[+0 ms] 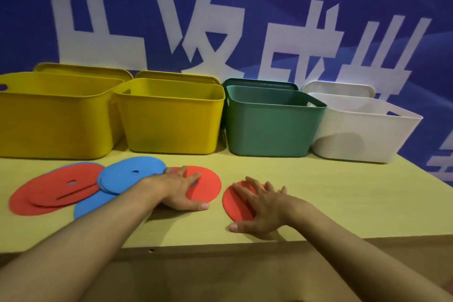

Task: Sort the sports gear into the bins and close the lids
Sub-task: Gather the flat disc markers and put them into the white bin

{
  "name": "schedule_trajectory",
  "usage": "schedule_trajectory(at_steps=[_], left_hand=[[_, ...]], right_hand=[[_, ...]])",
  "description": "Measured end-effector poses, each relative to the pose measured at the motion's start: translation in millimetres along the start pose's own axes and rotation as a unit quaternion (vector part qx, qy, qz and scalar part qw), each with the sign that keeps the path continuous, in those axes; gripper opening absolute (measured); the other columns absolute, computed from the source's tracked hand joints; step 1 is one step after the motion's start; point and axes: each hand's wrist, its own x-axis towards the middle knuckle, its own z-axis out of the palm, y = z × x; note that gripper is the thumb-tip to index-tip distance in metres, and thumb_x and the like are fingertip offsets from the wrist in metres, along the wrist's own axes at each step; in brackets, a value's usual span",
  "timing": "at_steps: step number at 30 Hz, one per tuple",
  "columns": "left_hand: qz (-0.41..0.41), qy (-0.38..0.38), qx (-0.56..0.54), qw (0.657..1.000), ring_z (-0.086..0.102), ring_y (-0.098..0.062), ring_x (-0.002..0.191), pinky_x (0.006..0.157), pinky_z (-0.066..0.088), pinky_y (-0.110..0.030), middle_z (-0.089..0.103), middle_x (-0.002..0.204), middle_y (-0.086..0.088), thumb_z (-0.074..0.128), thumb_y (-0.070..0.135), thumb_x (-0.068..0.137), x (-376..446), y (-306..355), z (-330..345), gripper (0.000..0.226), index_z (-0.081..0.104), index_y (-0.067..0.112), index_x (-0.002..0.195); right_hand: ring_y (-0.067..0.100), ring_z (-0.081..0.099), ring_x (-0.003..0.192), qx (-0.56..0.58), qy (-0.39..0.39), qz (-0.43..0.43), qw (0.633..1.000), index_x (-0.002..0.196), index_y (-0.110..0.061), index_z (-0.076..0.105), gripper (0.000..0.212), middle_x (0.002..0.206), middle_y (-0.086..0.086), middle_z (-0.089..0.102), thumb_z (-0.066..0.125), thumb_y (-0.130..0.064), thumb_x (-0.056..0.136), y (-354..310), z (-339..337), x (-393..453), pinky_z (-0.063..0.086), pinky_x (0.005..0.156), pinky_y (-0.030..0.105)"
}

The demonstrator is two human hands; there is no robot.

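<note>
Two red discs lie flat on the table (318,193) in front of the green bin (269,127): the left hand (182,189) presses one (208,185), the right hand (262,206) the other (235,206), fingers spread, gripping nothing. Thin and flat, they could slide instead of lifting, or nudge the blue disc (130,174) beside.

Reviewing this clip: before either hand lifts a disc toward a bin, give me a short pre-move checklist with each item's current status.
1. Left hand flat on a red disc: ok.
2. Right hand flat on the separate red disc: ok.
3. Either disc actually gripped: not ok, fingers are spread.
4. Bins open: ok; green bin and white bin have lids standing behind.
5. Bins empty: cannot tell.
6. Blue disc overlaps the left hand's disc: not ok, may drag.
</note>
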Motion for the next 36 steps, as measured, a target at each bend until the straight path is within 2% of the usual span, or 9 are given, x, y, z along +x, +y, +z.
schedule_trajectory(at_steps=[5,8,13,16,19,23,27,31,36], left_hand=[[0.019,0.04,-0.022,0.999,0.024,-0.039,0.152,0.116,0.033,-0.058,0.005,0.171,-0.005,0.043,0.1,0.068,-2.5,-3.8,1.5,0.119,-0.006,0.043,0.16],[0.033,0.061,-0.018,0.997,0.036,-0.036,0.146,0.111,0.041,-0.056,0.013,0.169,-0.005,0.046,0.097,0.07,-2.2,-4.7,-0.6,0.118,-0.003,0.04,0.161],[0.046,0.072,-0.047,0.995,0.032,-0.038,0.148,0.113,0.038,-0.057,-0.001,0.17,-0.001,0.058,0.096,0.063,-4.5,-10.0,-0.4,0.132,-0.017,0.042,0.158],[0.073,0.08,-0.055,0.993,0.026,-0.038,0.151,0.116,0.034,-0.058,-0.012,0.17,0.003,0.063,0.095,0.059,-11.7,-16.7,2.4,0.138,-0.024,0.046,0.155],[0.087,0.092,-0.059,0.99,0.017,-0.039,0.154,0.119,0.025,-0.062,-0.02,0.168,0.006,0.068,0.093,0.055,-22.2,-31.1,6.9,0.143,-0.03,0.051,0.15],[0.046,0.077,-0.049,0.995,0.008,-0.038,0.156,0.123,0.021,-0.054,-0.016,0.17,-0.005,0.074,0.086,0.059,-38.3,-63.4,6.3,0.148,-0.034,0.044,0.151],[0.015,0.057,-0.049,0.997,0.013,-0.034,0.156,0.123,0.024,-0.047,-0.003,0.171,-0.004,0.069,0.087,0.064,-51.3,-97.9,16.3,0.141,-0.023,0.036,0.158],[0.016,0.052,-0.039,0.998,0.013,-0.033,0.155,0.122,0.025,-0.052,0.002,0.171,-0.001,0.057,0.088,0.074,-52.8,-106.4,34.1,0.119,-0.006,0.039,0.162],[0.025,0.054,-0.014,0.998,0.004,-0.032,0.156,0.118,0.016,-0.069,-0.001,0.171,0.001,0.045,0.09,0.08,-46.4,-94.9,35.4,0.095,0.007,0.052,0.158]], right_hand=[[0.044,0.026,0.149,0.046,0.08,-0.022,0.995,0.151,-0.054,-0.022,0.103,0.17,0.003,0.004,0.037,-0.094,0.078,3.3,7.7,-5.8,0.019,0.115,0.074],[0.037,0.034,0.148,0.042,0.104,-0.025,0.993,0.159,-0.045,-0.007,0.092,0.169,0.004,0.014,0.036,-0.085,0.088,1.9,5.6,-9.5,0.013,0.117,0.076],[0.026,0.046,0.143,-0.021,0.179,-0.017,0.984,0.158,-0.03,0.031,0.053,0.165,-0.001,0.033,0.019,-0.047,0.11,-4.4,7.9,-8.2,0.008,0.123,0.067],[0.019,0.054,0.135,-0.003,0.275,0.013,0.961,0.161,-0.026,0.026,0.054,0.163,-0.001,0.036,0.015,-0.043,0.111,-6.8,4.5,-1.3,0.021,0.125,0.052],[0.023,0.057,0.131,0.02,0.336,-0.002,0.942,0.162,-0.032,0.018,0.053,0.164,0.0,0.034,0.016,-0.045,0.111,-27.4,-11.6,13.1,0.032,0.119,0.05],[0.038,0.031,0.149,0.0,0.207,-0.075,0.975,0.158,-0.049,0.014,0.056,0.17,0.004,0.016,0.02,-0.064,0.104,-78.2,-23.5,35.5,0.022,0.118,0.065],[0.048,0.001,0.154,-0.011,0.083,-0.062,0.995,0.157,-0.048,-0.013,0.104,0.171,-0.003,-0.014,0.032,-0.095,0.077,-104.1,-18.5,57.1,0.011,0.115,0.076],[0.048,0.002,0.154,0.023,0.04,-0.023,0.999,0.158,-0.036,-0.021,0.129,0.171,0.002,-0.017,0.038,-0.102,0.066,-101.1,-30.2,68.4,0.019,0.12,0.068],[0.046,0.017,0.152,-0.032,0.088,-0.05,0.994,0.164,-0.024,-0.001,0.111,0.172,0.002,0.001,0.02,-0.095,0.08,-105.4,-19.8,66.1,0.031,0.116,0.065]])
